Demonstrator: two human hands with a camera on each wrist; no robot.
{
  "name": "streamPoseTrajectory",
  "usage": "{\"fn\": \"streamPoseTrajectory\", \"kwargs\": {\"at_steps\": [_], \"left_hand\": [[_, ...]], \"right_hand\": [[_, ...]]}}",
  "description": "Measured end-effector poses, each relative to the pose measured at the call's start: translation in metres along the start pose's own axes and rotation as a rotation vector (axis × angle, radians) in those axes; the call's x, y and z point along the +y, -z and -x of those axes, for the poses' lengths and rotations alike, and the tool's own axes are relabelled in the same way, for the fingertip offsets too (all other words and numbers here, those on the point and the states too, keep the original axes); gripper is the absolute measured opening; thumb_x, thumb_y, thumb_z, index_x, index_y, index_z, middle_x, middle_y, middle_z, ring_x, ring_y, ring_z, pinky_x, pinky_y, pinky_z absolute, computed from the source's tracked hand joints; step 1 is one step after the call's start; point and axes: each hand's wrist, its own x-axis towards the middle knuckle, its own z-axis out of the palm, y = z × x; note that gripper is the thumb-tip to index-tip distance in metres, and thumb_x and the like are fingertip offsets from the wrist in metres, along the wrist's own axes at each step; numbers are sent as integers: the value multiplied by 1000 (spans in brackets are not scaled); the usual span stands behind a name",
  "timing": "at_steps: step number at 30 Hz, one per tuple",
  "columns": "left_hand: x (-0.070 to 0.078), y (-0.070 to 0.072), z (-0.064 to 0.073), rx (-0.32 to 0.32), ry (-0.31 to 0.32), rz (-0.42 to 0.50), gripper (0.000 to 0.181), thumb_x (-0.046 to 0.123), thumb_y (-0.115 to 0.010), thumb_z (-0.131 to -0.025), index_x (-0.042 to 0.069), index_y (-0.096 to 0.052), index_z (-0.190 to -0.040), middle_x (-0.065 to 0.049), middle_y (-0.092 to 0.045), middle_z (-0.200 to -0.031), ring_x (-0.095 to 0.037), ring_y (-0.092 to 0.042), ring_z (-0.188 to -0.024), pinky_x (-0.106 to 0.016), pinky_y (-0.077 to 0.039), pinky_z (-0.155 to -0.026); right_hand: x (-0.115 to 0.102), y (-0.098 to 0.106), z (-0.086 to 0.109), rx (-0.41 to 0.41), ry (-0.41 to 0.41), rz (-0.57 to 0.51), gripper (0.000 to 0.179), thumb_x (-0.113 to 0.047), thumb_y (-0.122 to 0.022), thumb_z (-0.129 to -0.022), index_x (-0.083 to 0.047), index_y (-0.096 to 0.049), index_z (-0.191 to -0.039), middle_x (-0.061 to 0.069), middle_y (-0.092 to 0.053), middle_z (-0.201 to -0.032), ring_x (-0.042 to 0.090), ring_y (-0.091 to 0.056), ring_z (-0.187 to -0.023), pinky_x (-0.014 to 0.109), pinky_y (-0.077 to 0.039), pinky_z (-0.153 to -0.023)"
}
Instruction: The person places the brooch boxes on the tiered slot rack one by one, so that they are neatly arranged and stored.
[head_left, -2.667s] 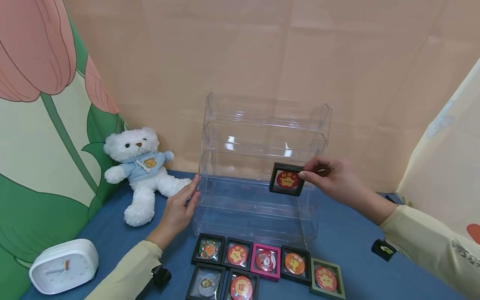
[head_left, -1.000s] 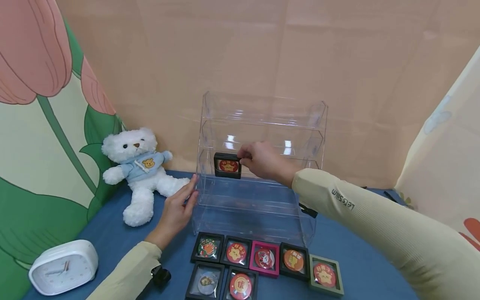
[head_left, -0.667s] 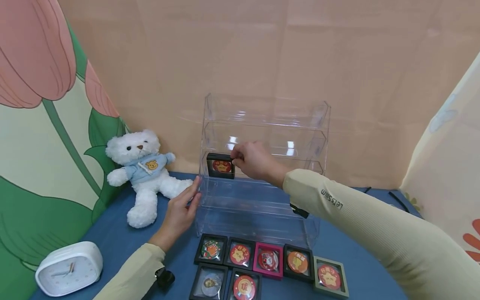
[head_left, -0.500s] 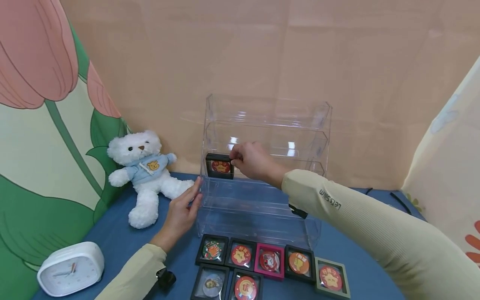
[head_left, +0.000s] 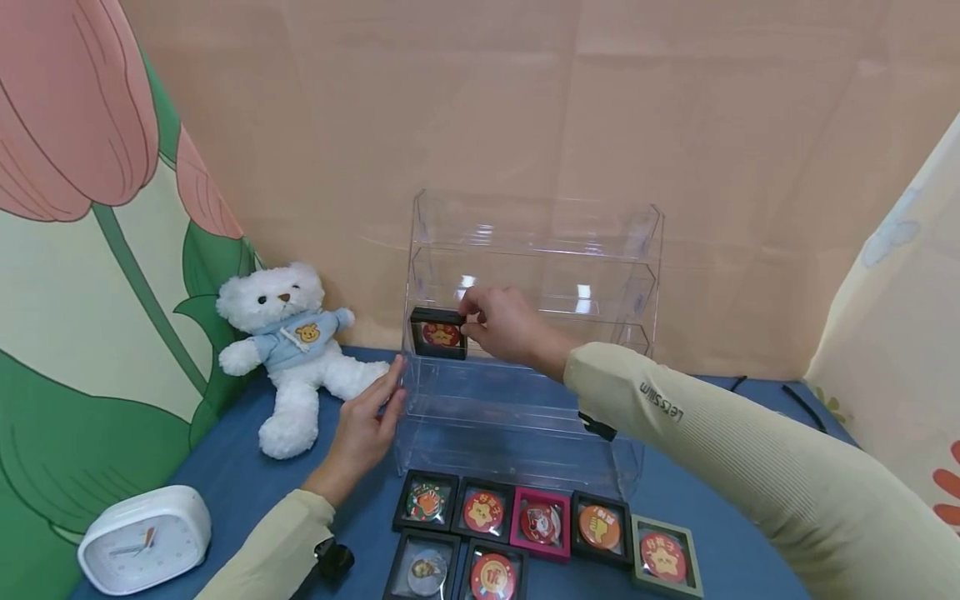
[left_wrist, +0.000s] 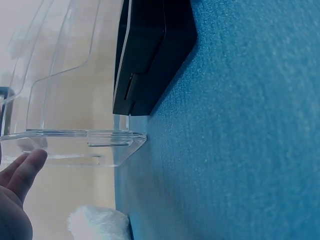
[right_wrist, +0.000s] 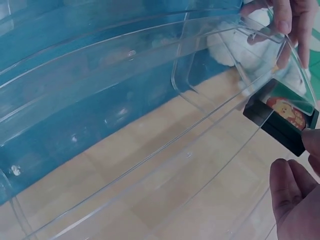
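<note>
A clear tiered acrylic display rack (head_left: 525,408) stands on the blue cloth. At the left end of its middle tier is a small black display frame (head_left: 438,335) with a red round badge, upright. My right hand (head_left: 517,332) pinches this frame's right edge; in the right wrist view the thumb lies at the corner of the black frame (right_wrist: 272,125). My left hand (head_left: 363,437) rests straight fingers against the rack's left side panel. In the left wrist view, fingertips of the left hand (left_wrist: 22,177) meet the clear panel (left_wrist: 75,134).
Before the rack lie several framed badges: black ones, a pink frame (head_left: 540,554) and a green frame (head_left: 637,533). A white teddy bear (head_left: 285,350) in a blue top sits left of the rack. A white clock (head_left: 146,537) stands at front left.
My right hand has carried the black frame leftward from the rack's right side into the left end of the middle tier. Lately it has barely moved. My left hand has stayed at the side panel.
</note>
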Motion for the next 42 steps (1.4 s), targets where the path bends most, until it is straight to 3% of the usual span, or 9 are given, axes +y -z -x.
{"fn": "streamPoseTrajectory", "kwargs": {"at_steps": [8,13,19,22,27,33,38,42], "left_hand": [[-1,-2,2,0,12,4,54,-10,-65,-84,-4,-48,-135,-18,-57,-127,-27,-66,-92,-22,-54,-63],[0,-1,5,-16,39,19,54,-9,-64,-85,-3,-47,-137,-18,-57,-127,-24,-68,-82,-14,-51,-62],[1,0,7,-24,58,15,56,-8,-64,-86,0,-46,-139,-16,-56,-129,-25,-67,-88,-12,-49,-63],[0,0,7,-25,47,4,57,-8,-64,-86,0,-46,-139,-15,-56,-129,-26,-67,-90,-13,-50,-63],[0,3,6,-4,23,-3,57,-11,-64,-84,-1,-47,-138,-15,-57,-128,-25,-67,-85,-15,-51,-59],[2,4,4,7,-8,16,58,-14,-64,-83,-3,-47,-137,-16,-58,-127,-23,-67,-78,-16,-52,-57],[1,3,3,11,-33,49,59,-17,-62,-82,-4,-46,-137,-17,-58,-126,-24,-67,-76,-16,-52,-54],[0,1,3,4,-37,55,59,-17,-62,-82,-4,-46,-137,-17,-58,-127,-24,-68,-77,-17,-52,-54]], "right_hand": [[5,7,15,17,29,21,17,-13,-68,-89,-7,-64,-104,5,-64,-102,20,-60,-92,29,-51,-81],[9,10,38,26,124,101,14,-12,-71,-86,-9,-66,-98,1,-62,-95,20,-60,-89,28,-51,-78],[12,11,89,48,283,208,10,-12,-73,-80,-15,-65,-87,-6,-62,-86,8,-57,-77,24,-50,-64],[13,10,125,-18,301,191,9,-14,-72,-81,-17,-65,-85,-9,-59,-85,5,-54,-75,21,-48,-59],[22,7,181,-135,233,95,12,-15,-72,-83,-23,-64,-85,-13,-55,-87,2,-51,-78,19,-48,-59],[51,3,230,-100,131,21,18,-16,-74,-82,-29,-62,-84,-19,-51,-86,0,-51,-76,21,-49,-59],[85,-2,262,-121,-47,-14,14,-27,-74,-83,-25,-64,-91,-17,-54,-89,3,-54,-77,25,-50,-59],[110,-9,283,-260,-272,-62,45,-46,-74,-78,-14,-64,-108,-6,-56,-99,14,-57,-82,33,-51,-63]]}}
